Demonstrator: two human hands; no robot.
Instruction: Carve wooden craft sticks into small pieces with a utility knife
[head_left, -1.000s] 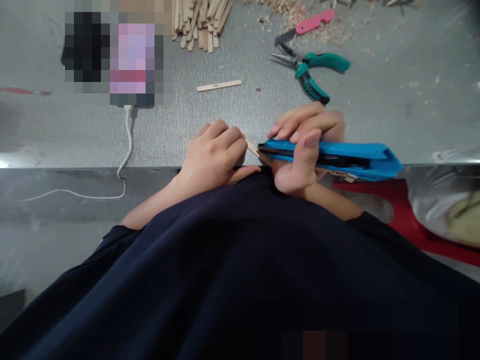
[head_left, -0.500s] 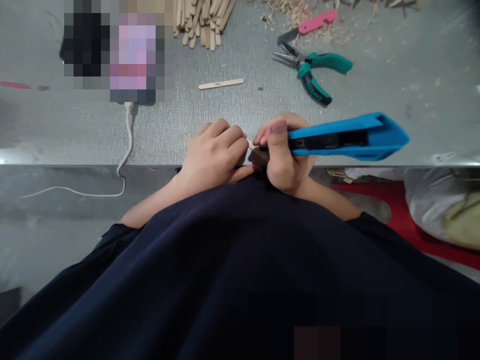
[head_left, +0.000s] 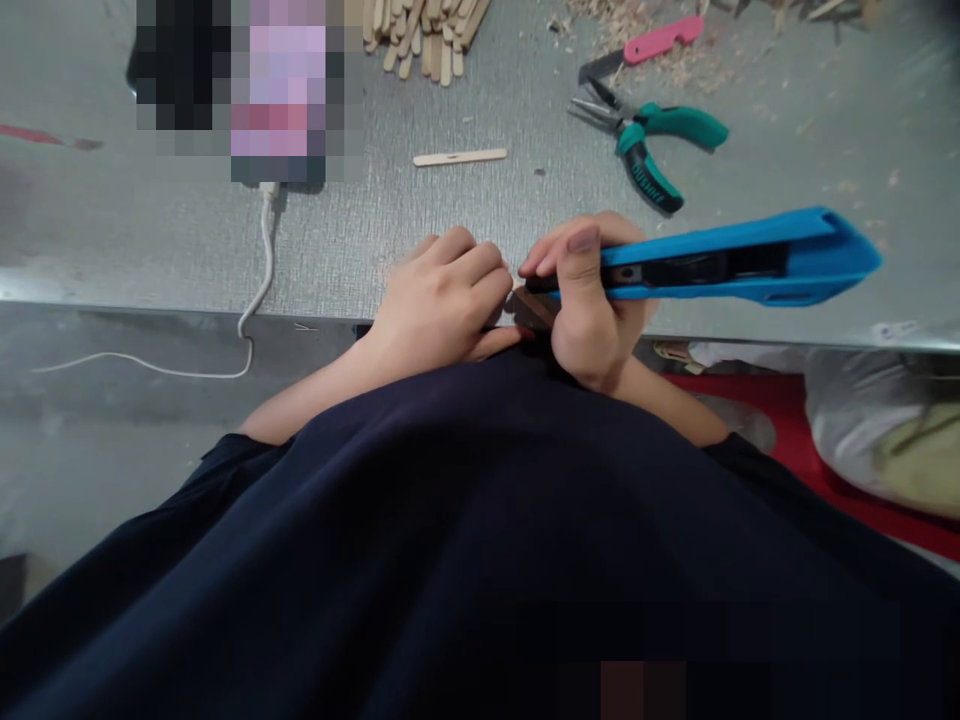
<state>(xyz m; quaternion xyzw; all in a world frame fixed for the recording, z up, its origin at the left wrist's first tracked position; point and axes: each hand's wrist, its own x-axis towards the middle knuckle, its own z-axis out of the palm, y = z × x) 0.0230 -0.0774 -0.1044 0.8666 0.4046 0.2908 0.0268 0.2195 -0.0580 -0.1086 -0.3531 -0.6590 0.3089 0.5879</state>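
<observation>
My right hand [head_left: 596, 290] is wrapped round a blue utility knife [head_left: 720, 262], its thumb on top and its handle pointing right. The knife's front end faces my left hand. Curled at the table's near edge, my left hand [head_left: 450, 290] pinches a small piece of wood, mostly hidden by the fingers. A dark brown patch shows between the two hands; I cannot tell what it is. Beyond them a single wooden craft stick [head_left: 460, 158] lies flat on the table.
Green-handled pliers [head_left: 649, 150] and a pink-handled folding knife [head_left: 664, 40] lie at the back right near wood shavings [head_left: 705, 75]. A pile of craft sticks [head_left: 427, 35] sits at the back. A white cable [head_left: 268, 250] runs over the left table edge [head_left: 150, 306].
The view has shifted slightly, so the tabletop things appear higher and further right. The blue knife has moved right and tilts up a little more. Both hands keep their grip.
</observation>
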